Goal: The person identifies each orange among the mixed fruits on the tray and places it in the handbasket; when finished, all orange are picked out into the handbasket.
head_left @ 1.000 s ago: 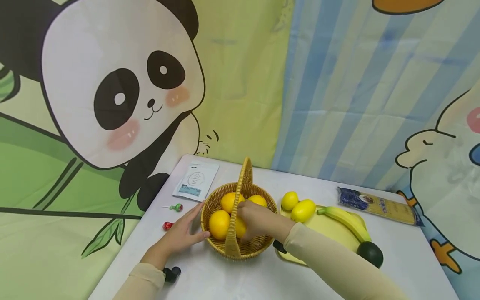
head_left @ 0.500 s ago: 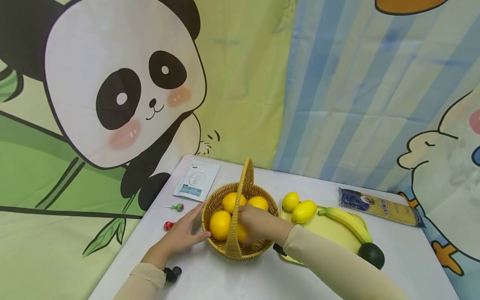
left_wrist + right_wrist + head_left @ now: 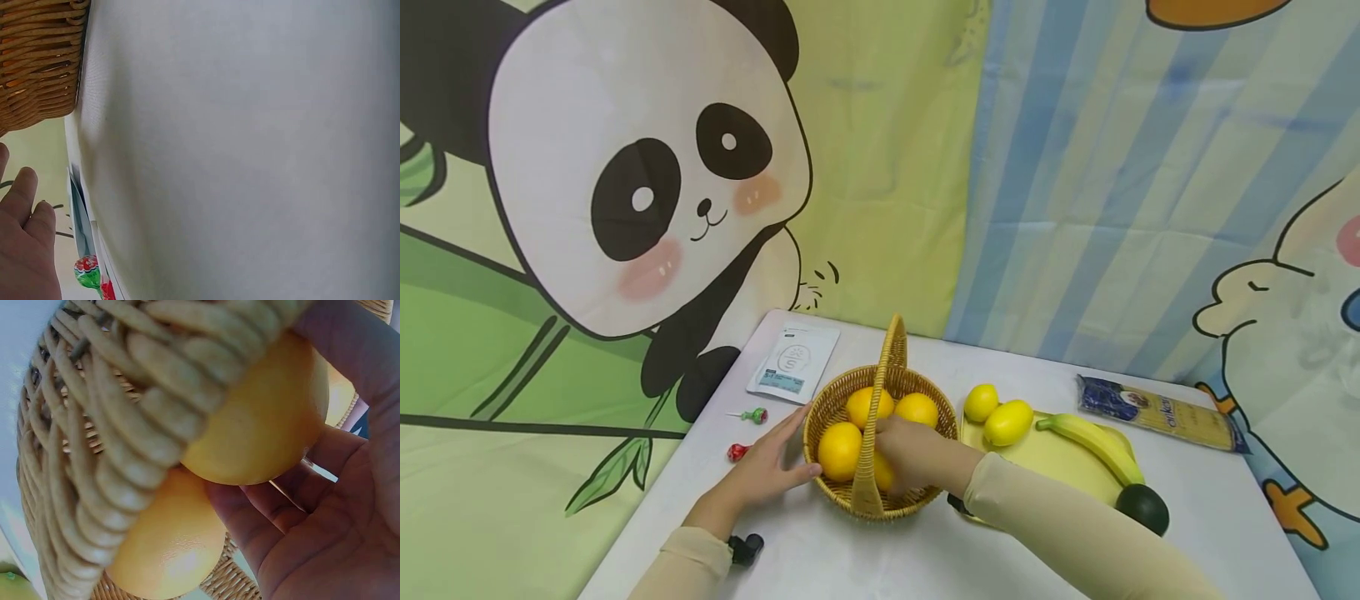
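A woven wicker basket (image 3: 887,513) with a tall handle holds several oranges (image 3: 839,451). My right hand (image 3: 917,454) reaches into it from the right and grips one orange (image 3: 883,472), partly hidden behind the handle. In the right wrist view, thumb and fingers curl round that orange (image 3: 269,419) behind the rim, with another orange (image 3: 169,537) below. My left hand (image 3: 767,467) lies against the basket's left side, fingers extended and thumb near the rim. Its fingers (image 3: 25,190) show relaxed below the basket in the left wrist view.
To the right, a yellow tray (image 3: 1060,467) bears lemons (image 3: 1008,422), a banana (image 3: 1093,442) and a dark green avocado (image 3: 1142,509). A spaghetti packet (image 3: 1161,412) lies behind. Left stand a white pouch (image 3: 793,362), a green lollipop (image 3: 756,415) and a red lollipop (image 3: 737,452).
My right hand has shifted slightly within the basket, with its orange still in its grip. My left hand stays at the basket's side.
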{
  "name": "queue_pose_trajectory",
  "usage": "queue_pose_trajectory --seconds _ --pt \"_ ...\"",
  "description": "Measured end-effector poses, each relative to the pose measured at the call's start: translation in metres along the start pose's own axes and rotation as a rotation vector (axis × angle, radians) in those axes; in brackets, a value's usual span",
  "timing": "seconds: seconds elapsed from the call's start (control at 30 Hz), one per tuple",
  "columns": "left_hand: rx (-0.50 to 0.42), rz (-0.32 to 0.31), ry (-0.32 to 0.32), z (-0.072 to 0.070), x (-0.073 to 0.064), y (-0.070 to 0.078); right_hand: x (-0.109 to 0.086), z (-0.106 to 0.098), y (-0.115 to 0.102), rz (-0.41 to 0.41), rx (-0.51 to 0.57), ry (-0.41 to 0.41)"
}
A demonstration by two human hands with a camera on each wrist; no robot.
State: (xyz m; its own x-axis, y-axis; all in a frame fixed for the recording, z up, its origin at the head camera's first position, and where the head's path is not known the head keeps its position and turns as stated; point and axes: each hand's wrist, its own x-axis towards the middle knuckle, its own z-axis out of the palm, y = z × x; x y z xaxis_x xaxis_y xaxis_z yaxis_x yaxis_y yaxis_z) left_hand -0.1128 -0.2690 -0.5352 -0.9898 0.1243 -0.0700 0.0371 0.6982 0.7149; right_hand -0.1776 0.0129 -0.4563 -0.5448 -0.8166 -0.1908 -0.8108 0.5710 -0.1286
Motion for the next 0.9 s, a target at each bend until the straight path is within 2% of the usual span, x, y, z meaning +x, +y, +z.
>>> queue_pose_trajectory --seconds 0.27,0.57,0.9 --pt "0.006 -0.007 -0.004 0.001 0.001 -0.001 -0.001 -0.003 0.007 -0.02 0.012 0.019" --pt "0.006 0.012 -0.007 0.001 0.001 0.0 -0.008 -0.026 0.027 0.053 0.198 0.076" --pt "0.0 0.02 -0.001 0.001 0.001 -0.002 -0.035 -0.05 0.043 0.112 0.322 0.193"
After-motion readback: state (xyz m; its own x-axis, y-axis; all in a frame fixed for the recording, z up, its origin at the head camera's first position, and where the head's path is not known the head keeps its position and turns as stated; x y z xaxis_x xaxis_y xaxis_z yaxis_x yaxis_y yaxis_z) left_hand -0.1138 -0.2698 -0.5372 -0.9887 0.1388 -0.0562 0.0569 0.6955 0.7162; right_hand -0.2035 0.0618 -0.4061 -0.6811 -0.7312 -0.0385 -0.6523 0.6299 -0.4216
